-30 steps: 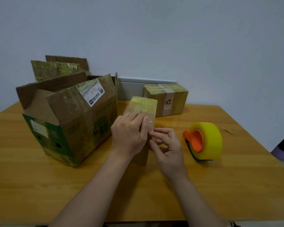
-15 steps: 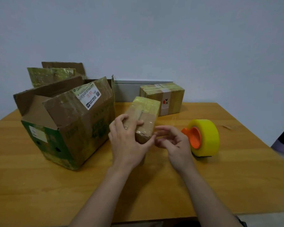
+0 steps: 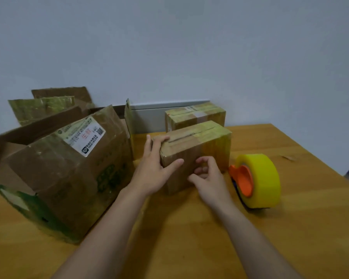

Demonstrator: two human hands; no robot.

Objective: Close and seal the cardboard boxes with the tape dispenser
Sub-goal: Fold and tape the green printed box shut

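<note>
In the middle of the table (image 3: pixel 290 238), the left hand (image 3: pixel 153 170) grips the left end of the small box (image 3: pixel 197 146), fingers on top, thumb on the front. The right hand (image 3: pixel 209 175) rests on the front with fingers curled; I cannot tell if it holds anything. The small box sits in a tight gap between the big open box (image 3: pixel 58 170) and the tape dispenser (image 3: pixel 259 178), which is just beside it.

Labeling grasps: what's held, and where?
Left hand grips the small box by its left end. Right hand curls against its near face; grip unclear. Tape dispenser unheld.
</note>
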